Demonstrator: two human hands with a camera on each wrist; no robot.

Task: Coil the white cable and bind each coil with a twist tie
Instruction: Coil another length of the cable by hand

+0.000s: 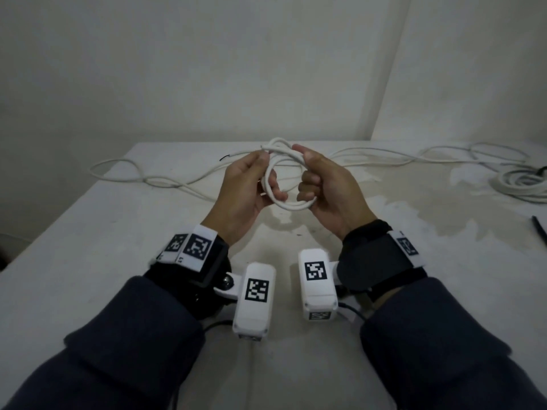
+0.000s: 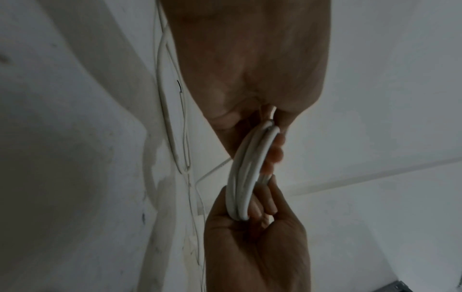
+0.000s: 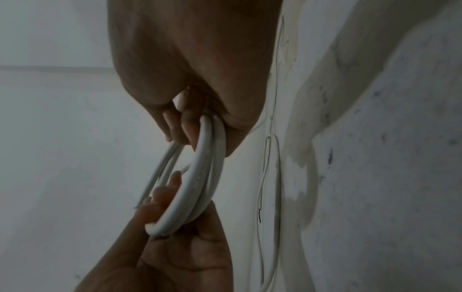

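Both hands hold a small coil [image 1: 288,184] of white cable up above the bench [image 1: 88,261], mid-scene.

Left hand [image 1: 245,187]: fingers curled round the coil's left side, thumb and forefinger pinching the strands at the top left. Cable end [image 1: 264,147] sticks out just above that grip.

Right hand [image 1: 328,190]: fingers curled round the coil's right side, thumb on top at the far edge, lower fingers clenched over the bottom right of the loop.

Coil sits between the two grips, a few turns stacked, open ring facing the head camera. Wrist views show the strands bundled tight where each grip closes.

Rest of the cable [image 1: 154,176] trails loose over the far bench, left and right of the hands. A second coil [image 1: 524,184] lies at the far right edge. Thin dark item [image 1: 539,227] near the right edge, can't identify.
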